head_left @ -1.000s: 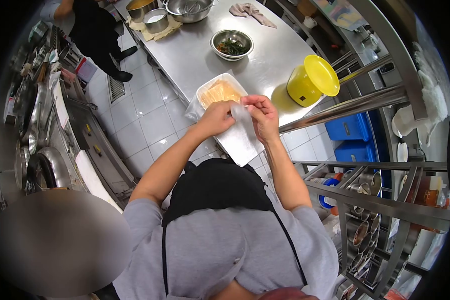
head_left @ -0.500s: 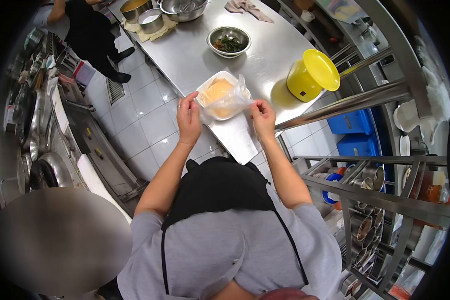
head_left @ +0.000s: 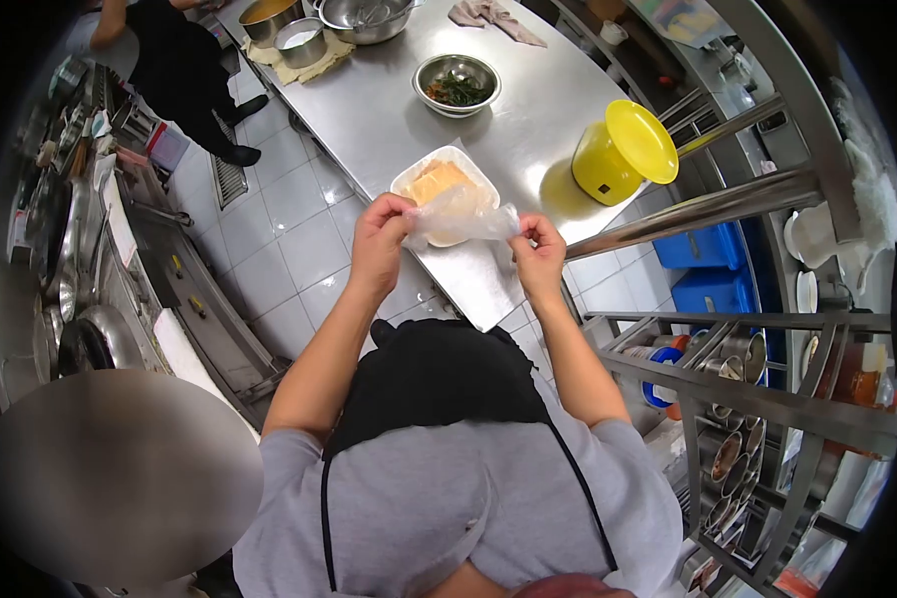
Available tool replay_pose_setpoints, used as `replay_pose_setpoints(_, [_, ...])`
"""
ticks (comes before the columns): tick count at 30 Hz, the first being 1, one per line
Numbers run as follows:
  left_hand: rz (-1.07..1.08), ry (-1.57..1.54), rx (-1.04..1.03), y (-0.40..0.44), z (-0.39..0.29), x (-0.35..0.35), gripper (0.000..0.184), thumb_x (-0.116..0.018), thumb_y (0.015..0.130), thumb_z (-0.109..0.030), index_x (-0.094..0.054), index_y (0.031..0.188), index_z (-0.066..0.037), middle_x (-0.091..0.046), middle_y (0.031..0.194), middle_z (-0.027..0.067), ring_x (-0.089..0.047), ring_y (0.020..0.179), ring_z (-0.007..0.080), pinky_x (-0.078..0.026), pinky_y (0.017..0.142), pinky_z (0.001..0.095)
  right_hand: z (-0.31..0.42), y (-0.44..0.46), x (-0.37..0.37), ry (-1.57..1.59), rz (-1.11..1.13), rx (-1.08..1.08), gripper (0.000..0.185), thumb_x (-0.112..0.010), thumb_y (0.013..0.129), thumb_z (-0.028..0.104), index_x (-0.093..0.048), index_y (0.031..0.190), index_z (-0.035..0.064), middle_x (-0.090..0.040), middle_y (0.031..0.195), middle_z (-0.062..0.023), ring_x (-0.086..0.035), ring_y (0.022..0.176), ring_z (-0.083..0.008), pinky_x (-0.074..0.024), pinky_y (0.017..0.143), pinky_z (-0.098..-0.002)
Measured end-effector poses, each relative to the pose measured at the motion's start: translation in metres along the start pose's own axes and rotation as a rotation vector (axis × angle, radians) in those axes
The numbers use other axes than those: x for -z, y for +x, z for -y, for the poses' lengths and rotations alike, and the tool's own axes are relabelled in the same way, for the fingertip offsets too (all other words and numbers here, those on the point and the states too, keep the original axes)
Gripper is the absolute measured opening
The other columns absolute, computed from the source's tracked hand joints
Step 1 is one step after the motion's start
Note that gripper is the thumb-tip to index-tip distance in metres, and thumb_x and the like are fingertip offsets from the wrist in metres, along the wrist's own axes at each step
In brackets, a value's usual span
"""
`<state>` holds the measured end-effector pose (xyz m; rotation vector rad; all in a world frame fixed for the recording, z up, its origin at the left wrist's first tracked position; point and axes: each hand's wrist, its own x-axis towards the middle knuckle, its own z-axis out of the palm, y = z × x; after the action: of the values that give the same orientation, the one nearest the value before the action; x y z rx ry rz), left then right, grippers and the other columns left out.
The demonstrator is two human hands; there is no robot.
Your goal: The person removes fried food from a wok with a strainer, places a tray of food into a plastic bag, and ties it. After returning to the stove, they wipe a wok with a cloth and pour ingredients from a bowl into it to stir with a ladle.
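A clear plastic bag (head_left: 458,216) is stretched sideways between my two hands, over the near part of a white tray (head_left: 485,182). My left hand (head_left: 380,239) pinches its left end, and my right hand (head_left: 539,257) grips the right end with bent fingers. Flat, pale orange-yellow food (head_left: 435,180) shows in the tray beyond the plastic. The tray stands near the close corner of the steel table (head_left: 369,120); the bag hides its near side.
Beyond the tray is a steel bowl of green and orange food (head_left: 458,85). A yellow scale (head_left: 608,164) stands at the right, near a metal rail (head_left: 698,211). Pots (head_left: 300,42) and a cloth (head_left: 495,20) lie farther back. A person (head_left: 174,75) stands left.
From lying spread over the food, the plastic bag has been drawn up into a narrow band toward me. Earlier my hands were close together; they are now apart, each holding an end.
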<state>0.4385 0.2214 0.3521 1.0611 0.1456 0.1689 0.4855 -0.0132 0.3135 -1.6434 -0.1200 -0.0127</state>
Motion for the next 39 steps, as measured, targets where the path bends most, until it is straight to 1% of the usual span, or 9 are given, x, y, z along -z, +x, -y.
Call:
replay_pose_setpoints(7, [0.247, 0.665, 0.373, -0.001, -0.031, -0.026, 0.009, -0.067, 0.084, -0.014, -0.060, 0.084, -0.008, -0.054, 0.073, -0.0049, -0.046, 0.066, 0.0044, -0.038, 0.061, 0.0206, 0.054, -0.016, -0.023, -0.116, -0.045, 0.279, 0.021, -0.058, 0.082, -0.008, -0.061, 0.100, 0.0018, -0.060, 0.095, -0.0060, -0.057, 0.086, -0.0108, -0.0489, 0.067, -0.0230])
replay_pose_setpoints(12, [0.170, 0.397, 0.200, -0.011, -0.011, -0.025, 0.010, -0.064, 0.091, -0.016, -0.058, 0.087, -0.009, -0.056, 0.073, -0.0045, -0.048, 0.063, 0.0031, -0.039, 0.057, 0.0209, 0.074, -0.021, -0.020, -0.484, 0.026, 0.871, 0.029, -0.070, 0.074, -0.003, -0.062, 0.101, 0.0016, -0.062, 0.099, -0.0134, -0.060, 0.084, -0.0299, -0.0502, 0.070, -0.0353])
replay_pose_setpoints(16, [-0.072, 0.065, 0.165, -0.027, -0.022, -0.045, 0.008, -0.061, 0.095, -0.014, -0.055, 0.093, -0.009, -0.061, 0.081, -0.0013, -0.056, 0.072, 0.0066, -0.045, 0.063, 0.0236, 0.065, -0.030, -0.030, -0.562, 0.197, 0.767, 0.028, -0.070, 0.076, -0.002, -0.062, 0.103, 0.0014, -0.066, 0.094, -0.0151, -0.063, 0.079, -0.0304, -0.0508, 0.068, -0.0357])
replay_pose_setpoints(22, [-0.060, -0.364, 0.095, -0.017, -0.022, -0.024, 0.007, -0.057, 0.097, -0.012, -0.052, 0.096, -0.008, -0.062, 0.089, 0.0028, -0.060, 0.081, 0.0109, -0.047, 0.068, 0.0263, 0.063, -0.031, -0.014, -0.581, 0.321, 0.579, 0.036, -0.065, 0.079, -0.001, -0.060, 0.114, 0.0036, -0.065, 0.080, -0.0119, -0.064, 0.072, -0.0271, -0.0512, 0.065, -0.0361])
replay_pose_setpoints(24, [-0.083, -0.264, 0.040, -0.012, -0.022, -0.019, 0.009, -0.058, 0.097, -0.014, -0.052, 0.097, -0.007, -0.061, 0.090, 0.0030, -0.059, 0.080, 0.0104, -0.047, 0.068, 0.0262, 0.083, -0.036, -0.010, -0.504, 0.290, 0.415, 0.034, -0.065, 0.079, -0.004, -0.062, 0.112, 0.0026, -0.066, 0.080, -0.0114, -0.065, 0.072, -0.0252, -0.0525, 0.065, -0.0333])
replay_pose_setpoints(28, [-0.087, 0.283, -0.019, -0.018, -0.041, -0.042, 0.012, -0.062, 0.093, -0.011, -0.054, 0.100, -0.006, -0.057, 0.085, 0.0006, -0.053, 0.073, 0.0076, -0.046, 0.066, 0.0243, 0.095, -0.030, -0.006, -0.586, 0.337, 0.629, 0.029, -0.063, 0.079, -0.006, -0.064, 0.107, 0.0014, -0.066, 0.081, -0.0102, -0.065, 0.074, -0.0213, -0.0520, 0.066, -0.0329])
replay_pose_setpoints(31, [0.247, 0.930, 0.185, -0.024, -0.061, -0.038, 0.021, -0.067, 0.085, -0.006, -0.056, 0.103, -0.006, -0.052, 0.082, -0.0021, -0.047, 0.070, 0.0051, -0.042, 0.062, 0.0220, 0.087, -0.032, -0.024, -0.315, 0.361, 0.694, 0.021, -0.057, 0.080, -0.007, -0.063, 0.099, 0.0005, -0.066, 0.083, -0.0126, -0.064, 0.073, -0.0229, -0.0512, 0.065, -0.0324])
replay_pose_setpoints(34, [0.145, 0.558, 0.006, -0.025, -0.043, -0.033, 0.030, -0.070, 0.079, 0.001, -0.057, 0.105, -0.008, -0.044, 0.074, -0.0062, -0.040, 0.066, 0.0007, -0.032, 0.056, 0.0194, 0.068, -0.037, -0.027, -0.257, 0.487, 0.199, 0.018, -0.051, 0.082, -0.006, -0.060, 0.096, -0.0006, -0.066, 0.085, -0.0156, -0.064, 0.074, -0.0296, -0.0514, 0.067, -0.0356])
replay_pose_setpoints(39, [0.333, 0.484, -0.056, -0.042, -0.034, -0.058, 0.034, -0.069, 0.081, 0.000, -0.058, 0.113, -0.007, -0.048, 0.075, -0.0060, -0.044, 0.066, 0.0014, -0.037, 0.059, 0.0191, 0.061, -0.032, -0.023, -0.866, 0.367, 0.259, 0.026, -0.052, 0.083, 0.005, -0.058, 0.107, -0.0018, -0.064, 0.101, -0.0248, -0.062, 0.093, -0.0445, -0.0487, 0.080, -0.0486])
